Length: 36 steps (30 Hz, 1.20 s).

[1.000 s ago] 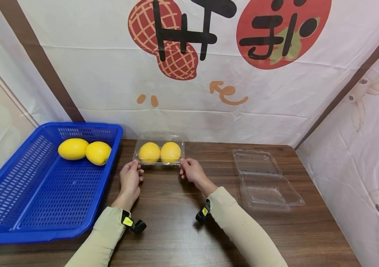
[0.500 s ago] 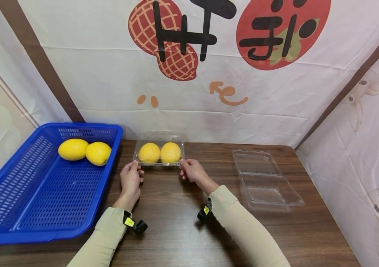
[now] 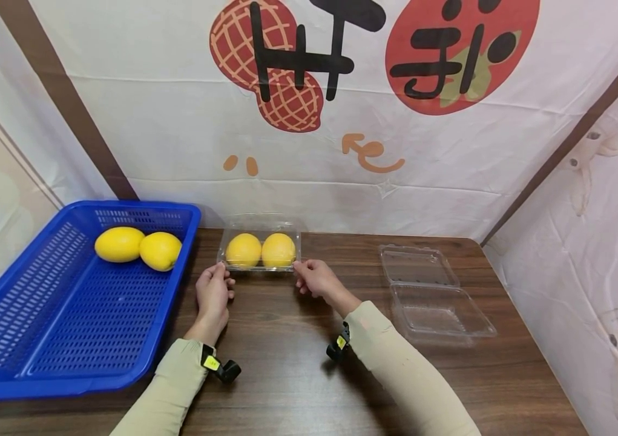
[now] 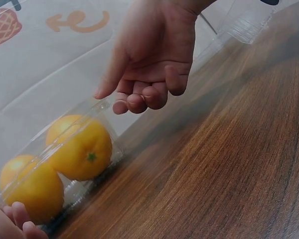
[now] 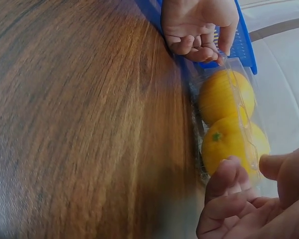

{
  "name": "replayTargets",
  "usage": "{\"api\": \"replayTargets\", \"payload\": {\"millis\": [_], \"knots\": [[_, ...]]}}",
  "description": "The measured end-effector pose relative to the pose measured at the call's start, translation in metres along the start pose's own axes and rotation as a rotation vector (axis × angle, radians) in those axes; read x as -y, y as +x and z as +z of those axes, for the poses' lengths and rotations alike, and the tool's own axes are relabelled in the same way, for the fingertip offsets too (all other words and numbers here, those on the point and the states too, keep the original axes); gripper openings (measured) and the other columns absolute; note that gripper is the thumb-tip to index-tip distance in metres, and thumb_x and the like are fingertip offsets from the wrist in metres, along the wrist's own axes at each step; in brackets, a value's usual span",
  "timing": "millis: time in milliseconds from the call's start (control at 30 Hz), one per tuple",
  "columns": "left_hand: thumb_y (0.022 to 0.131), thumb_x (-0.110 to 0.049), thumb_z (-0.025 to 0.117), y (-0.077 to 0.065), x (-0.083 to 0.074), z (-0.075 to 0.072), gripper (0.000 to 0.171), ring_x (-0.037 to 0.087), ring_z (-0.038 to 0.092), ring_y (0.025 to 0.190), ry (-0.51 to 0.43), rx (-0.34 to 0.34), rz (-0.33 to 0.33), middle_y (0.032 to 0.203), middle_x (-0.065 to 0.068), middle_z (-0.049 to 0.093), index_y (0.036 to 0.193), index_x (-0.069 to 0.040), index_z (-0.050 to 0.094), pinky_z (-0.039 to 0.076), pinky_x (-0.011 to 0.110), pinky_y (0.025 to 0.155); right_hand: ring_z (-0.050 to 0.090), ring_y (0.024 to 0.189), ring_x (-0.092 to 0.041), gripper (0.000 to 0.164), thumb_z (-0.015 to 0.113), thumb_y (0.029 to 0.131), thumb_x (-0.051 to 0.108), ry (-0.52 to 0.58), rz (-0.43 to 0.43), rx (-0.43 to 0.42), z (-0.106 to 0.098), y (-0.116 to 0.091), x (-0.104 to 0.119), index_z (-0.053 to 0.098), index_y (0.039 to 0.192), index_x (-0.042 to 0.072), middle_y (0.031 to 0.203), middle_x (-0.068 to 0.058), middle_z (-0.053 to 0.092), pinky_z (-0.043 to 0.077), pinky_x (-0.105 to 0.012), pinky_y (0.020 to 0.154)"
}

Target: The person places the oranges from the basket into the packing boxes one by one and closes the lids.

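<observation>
A clear plastic clamshell box (image 3: pixel 259 268) sits near the back edge of the table, holding two round orange-yellow fruits (image 3: pixel 243 249) side by side. One fruit (image 4: pixel 84 149) shows a small green stem end in the left wrist view. At the box's front left corner, my left hand (image 3: pixel 213 297) pinches the rim between thumb and fingers. My right hand (image 3: pixel 315 280) pinches the front right corner the same way, its other fingers curled beneath. In the right wrist view the thumb and fingers of that right hand (image 5: pixel 259 204) come around the box's near end.
To the left stands a blue perforated basket (image 3: pixel 96 381) with two yellow oval fruits (image 3: pixel 140 245) at its back. Another clear clamshell box (image 3: pixel 434 297) lies unfolded on the right of the wooden table (image 3: pixel 281 363). A printed cloth (image 3: pixel 341 200) hangs behind.
My right wrist and forearm have shifted slightly to the right, with the fingertips staying at the box corner. The left hand, the box and the fruits look unmoved.
</observation>
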State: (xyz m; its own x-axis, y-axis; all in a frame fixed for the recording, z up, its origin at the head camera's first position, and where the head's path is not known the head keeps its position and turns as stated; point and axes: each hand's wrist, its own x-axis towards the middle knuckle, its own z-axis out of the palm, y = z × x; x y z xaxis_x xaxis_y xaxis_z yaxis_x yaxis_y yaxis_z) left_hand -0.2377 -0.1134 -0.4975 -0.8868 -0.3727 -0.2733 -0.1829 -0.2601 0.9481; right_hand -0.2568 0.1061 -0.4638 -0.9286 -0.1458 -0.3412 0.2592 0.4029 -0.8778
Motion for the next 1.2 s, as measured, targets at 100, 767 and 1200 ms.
{"api": "replayTargets", "payload": {"millis": [100, 767, 1200], "knots": [[0.110, -0.027, 0.042, -0.001, 0.000, 0.000, 0.028, 0.007, 0.054, 0.075, 0.000, 0.001, 0.002, 0.104, 0.006, 0.047, 0.122, -0.003, 0.050, 0.040, 0.016, 0.053, 0.056, 0.062, -0.014, 0.037, 0.056, 0.106, 0.034, -0.033, -0.004, 0.019, -0.003, -0.003, 0.002, 0.063, 0.104, -0.002, 0.075, -0.001, 0.061, 0.038, -0.023, 0.049], [0.110, -0.028, 0.044, 0.002, -0.002, 0.001, 0.026, 0.007, 0.054, 0.074, -0.005, -0.005, 0.004, 0.104, 0.007, 0.048, 0.119, -0.005, 0.052, 0.041, 0.016, 0.052, 0.069, 0.088, -0.036, 0.034, 0.063, 0.102, 0.039, -0.212, -0.041, 0.109, -0.025, -0.032, 0.035, 0.060, 0.107, 0.006, 0.096, -0.018, 0.070, 0.047, -0.034, 0.061], [0.110, -0.027, 0.044, 0.003, 0.002, 0.000, 0.023, 0.005, 0.053, 0.071, 0.005, -0.015, 0.002, 0.104, 0.007, 0.048, 0.116, -0.007, 0.053, 0.041, 0.016, 0.051, 0.061, 0.076, -0.015, 0.035, 0.062, 0.101, 0.042, -0.458, -0.164, 0.137, -0.043, -0.059, 0.045, 0.061, 0.110, 0.008, 0.089, -0.004, 0.066, 0.052, -0.033, 0.068]]}}
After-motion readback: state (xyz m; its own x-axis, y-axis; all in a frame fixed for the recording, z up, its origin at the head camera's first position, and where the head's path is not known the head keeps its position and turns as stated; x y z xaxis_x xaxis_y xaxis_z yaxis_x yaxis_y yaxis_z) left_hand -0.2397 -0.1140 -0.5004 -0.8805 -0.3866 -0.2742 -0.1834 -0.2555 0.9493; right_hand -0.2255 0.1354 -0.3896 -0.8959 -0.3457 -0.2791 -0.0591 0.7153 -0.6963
